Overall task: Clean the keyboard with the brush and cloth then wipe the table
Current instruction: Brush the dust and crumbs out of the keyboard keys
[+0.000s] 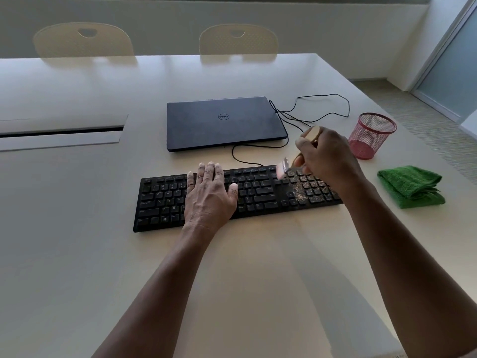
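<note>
L hand (210, 192) lies flat, grip released, pinning keyboard (165, 200) mid-deck; long axis runs 9–3 o'clock across bench (258, 267). R hand (326, 156) clenched round brush (282, 168), bristles on keys at crumb patch (300, 192), which lies toward 5 o'clock from the bristles. R hand nearer it. Red mesh cup (371, 135) at 1 o'clock looks empty. Green cloth (410, 186) at 3 o'clock, untouched.

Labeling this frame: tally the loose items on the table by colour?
Black: 2, keyboard, laptop
Green: 1, cloth
Red: 1, mesh cup
Tan: 1, brush, in right hand
Total: 5
</note>
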`<move>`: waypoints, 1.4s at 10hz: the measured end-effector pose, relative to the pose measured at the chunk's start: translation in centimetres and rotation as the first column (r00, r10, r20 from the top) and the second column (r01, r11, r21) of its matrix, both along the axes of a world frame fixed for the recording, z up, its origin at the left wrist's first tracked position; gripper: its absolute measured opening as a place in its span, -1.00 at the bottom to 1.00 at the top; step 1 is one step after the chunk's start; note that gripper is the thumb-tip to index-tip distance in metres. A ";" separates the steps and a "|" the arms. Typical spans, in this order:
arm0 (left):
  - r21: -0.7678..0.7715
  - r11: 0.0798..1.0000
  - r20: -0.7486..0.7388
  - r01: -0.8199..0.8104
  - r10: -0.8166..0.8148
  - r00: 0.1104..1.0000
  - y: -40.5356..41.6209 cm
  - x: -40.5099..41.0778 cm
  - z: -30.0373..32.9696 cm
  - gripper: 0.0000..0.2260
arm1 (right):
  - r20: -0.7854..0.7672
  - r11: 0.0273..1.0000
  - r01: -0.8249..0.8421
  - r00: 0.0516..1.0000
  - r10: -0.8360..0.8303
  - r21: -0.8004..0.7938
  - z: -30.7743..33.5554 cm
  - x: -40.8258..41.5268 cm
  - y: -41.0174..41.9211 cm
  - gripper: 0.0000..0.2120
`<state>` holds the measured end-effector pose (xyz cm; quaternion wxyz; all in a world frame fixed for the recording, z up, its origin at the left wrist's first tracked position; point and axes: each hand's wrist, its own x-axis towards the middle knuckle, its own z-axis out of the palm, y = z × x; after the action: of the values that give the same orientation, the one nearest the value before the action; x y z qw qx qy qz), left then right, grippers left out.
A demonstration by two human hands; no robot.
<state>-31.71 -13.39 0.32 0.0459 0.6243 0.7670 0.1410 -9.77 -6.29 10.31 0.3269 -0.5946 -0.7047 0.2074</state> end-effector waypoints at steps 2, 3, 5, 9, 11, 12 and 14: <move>-0.007 1.000 0.000 -0.001 0.001 1.000 0.0 0.0 0.0 -0.37 | 0.081 0.999 -0.037 0.996 0.039 -0.028 -0.9 -1.3 1.0 -0.82; -0.006 1.000 -0.001 -0.001 0.001 1.000 0.1 0.0 0.0 -0.37 | 0.216 0.996 0.053 0.974 -0.067 0.074 -0.5 -1.2 2.0 -0.77; -0.007 1.000 0.006 -0.006 0.006 1.000 0.1 0.0 0.0 -0.37 | -0.007 0.996 -0.001 1.000 0.000 -0.088 0.4 -2.3 2.7 -0.77; -0.010 1.000 0.010 -0.009 0.009 1.000 0.0 0.1 0.1 -0.37 | -0.021 0.990 -0.052 0.999 0.050 -0.133 1.2 -3.4 3.7 -0.76; -0.007 1.000 0.006 -0.008 0.008 1.000 0.0 0.1 0.1 -0.38 | 0.292 0.999 0.041 0.955 -0.041 0.004 0.4 -3.8 3.3 -0.75; -0.010 1.000 0.006 -0.010 0.010 1.000 0.1 0.1 0.1 -0.38 | 0.304 0.996 0.044 0.950 -0.065 0.075 0.8 -3.9 3.2 -0.74; -0.011 1.000 0.007 -0.006 0.006 1.000 0.0 0.1 0.2 -0.38 | 0.250 0.996 -0.083 0.964 0.090 -0.037 0.8 -4.3 2.8 -0.73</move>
<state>-31.56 -13.42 0.54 0.0517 0.6213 0.7693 0.1392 -14.03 -3.50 11.14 0.2176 -0.5890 -0.7629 0.1539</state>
